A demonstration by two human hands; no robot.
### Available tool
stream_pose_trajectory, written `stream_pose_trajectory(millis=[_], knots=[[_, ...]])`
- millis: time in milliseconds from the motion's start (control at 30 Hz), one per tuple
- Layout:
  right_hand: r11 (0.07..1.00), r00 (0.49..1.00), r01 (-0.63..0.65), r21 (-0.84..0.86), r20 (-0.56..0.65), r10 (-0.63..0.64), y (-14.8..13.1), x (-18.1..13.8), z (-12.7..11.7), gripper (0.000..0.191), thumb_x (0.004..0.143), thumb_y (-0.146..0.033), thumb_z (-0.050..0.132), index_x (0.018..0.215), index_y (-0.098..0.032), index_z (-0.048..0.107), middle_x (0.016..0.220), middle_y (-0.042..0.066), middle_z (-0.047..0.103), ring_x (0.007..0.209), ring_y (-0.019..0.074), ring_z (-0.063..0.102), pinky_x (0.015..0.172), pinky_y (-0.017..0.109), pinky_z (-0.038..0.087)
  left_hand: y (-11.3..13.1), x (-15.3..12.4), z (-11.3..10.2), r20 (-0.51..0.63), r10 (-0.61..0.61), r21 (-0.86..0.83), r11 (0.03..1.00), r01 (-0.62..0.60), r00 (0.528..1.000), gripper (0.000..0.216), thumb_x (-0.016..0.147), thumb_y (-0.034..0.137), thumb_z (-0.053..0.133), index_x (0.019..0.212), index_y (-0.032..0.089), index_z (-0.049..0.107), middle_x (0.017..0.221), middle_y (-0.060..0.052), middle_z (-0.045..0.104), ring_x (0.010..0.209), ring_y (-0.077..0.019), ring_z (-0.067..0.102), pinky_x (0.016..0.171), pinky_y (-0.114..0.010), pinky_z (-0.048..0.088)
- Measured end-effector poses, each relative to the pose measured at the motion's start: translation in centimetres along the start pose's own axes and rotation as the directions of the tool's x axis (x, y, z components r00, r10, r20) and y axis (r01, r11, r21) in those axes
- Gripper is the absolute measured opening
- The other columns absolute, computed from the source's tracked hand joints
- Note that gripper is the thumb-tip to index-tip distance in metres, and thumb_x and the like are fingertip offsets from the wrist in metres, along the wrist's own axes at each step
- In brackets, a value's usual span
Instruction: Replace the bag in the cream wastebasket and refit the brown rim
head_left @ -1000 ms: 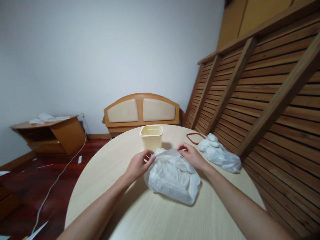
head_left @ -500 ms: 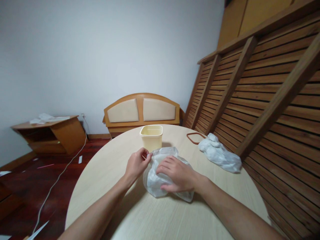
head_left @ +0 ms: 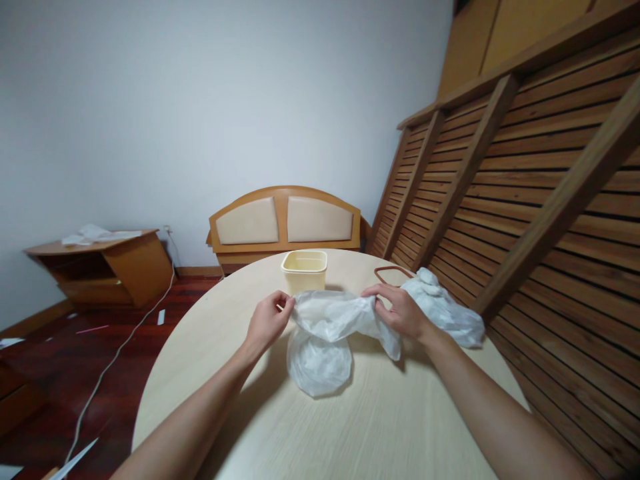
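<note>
White bag [head_left: 333,317] — fingers [head_left: 288,306] pinching both sides, yellow container [head_left: 306,281] behind, open-topped

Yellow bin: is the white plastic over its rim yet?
No, the left hand and right hand hold the white plastic in front of the yellow bin, whose rim shows bare.

Crumpled white bag [head_left: 330,321], partly raised
</note>
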State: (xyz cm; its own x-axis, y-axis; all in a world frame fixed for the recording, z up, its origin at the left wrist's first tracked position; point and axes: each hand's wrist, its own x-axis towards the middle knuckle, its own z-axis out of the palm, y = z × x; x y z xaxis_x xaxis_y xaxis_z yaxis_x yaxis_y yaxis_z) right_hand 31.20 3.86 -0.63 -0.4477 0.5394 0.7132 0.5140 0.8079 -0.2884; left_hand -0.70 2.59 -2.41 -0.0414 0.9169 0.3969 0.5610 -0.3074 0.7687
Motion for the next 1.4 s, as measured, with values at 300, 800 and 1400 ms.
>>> stream_pose_trajectory(millis=[300, 800, 1400], knots=[[0.995, 0.987, 0.087, -0.053, 0.138, -0.079, 0.4, -0.1, -1.3, 0.03, 0.077, -0.008, 0.046, 0.085, -0.021, 0.072, 0.102, 0.008, 0.07, 0.096, 0.0244, 0.064, 0.087, 0.043, 0.049, -0.2, 0.1, 0.4, 0.007, -0.018, -0.061, 0.998, 0.018, 1.0, 0.037, 0.081, 0.051, 0.054, 0.067, 0.018, 0.061, 0.06, -0.003, 0.06, 0.055, -0.0155, 0.051, 0.053, -0.025, 0.038], [0.986, 0.904, -0.032, -0.164, 0.415, 0.098, -1.3, -0.8, 2.2, 0.07, 0.075, -0.03, 0.074, 0.142, -0.02, 0.053, 0.152, 0.014, 0.048, 0.14, 0.0309, 0.044, 0.116, 0.05, 0.034, 0.6, 0.0, 0.3, 0.123, -0.2, -0.246, 0.943, 0.225, 0.972, 0.041, 0.075, 0.058, 0.06, 0.074, 0.017, 0.059, 0.059, -0.001, 0.061, 0.05, -0.0151, 0.059, 0.046, -0.022, 0.042], [0.994, 0.932, -0.08, -0.076, 0.348, 0.102, -2.3, 0.3, 0.7, 0.026, 0.088, -0.038, 0.067, 0.107, -0.021, 0.069, 0.104, 0.007, 0.075, 0.097, 0.0247, 0.069, 0.091, 0.04, 0.049, 1.4, -2.1, 1.2, 0.487, 0.599, 0.288, 0.577, -0.764, 0.636, 0.019, 0.098, 0.028, 0.053, 0.109, 0.023, 0.068, 0.1, -0.007, 0.073, 0.094, -0.0233, 0.067, 0.083, -0.036, 0.051]])
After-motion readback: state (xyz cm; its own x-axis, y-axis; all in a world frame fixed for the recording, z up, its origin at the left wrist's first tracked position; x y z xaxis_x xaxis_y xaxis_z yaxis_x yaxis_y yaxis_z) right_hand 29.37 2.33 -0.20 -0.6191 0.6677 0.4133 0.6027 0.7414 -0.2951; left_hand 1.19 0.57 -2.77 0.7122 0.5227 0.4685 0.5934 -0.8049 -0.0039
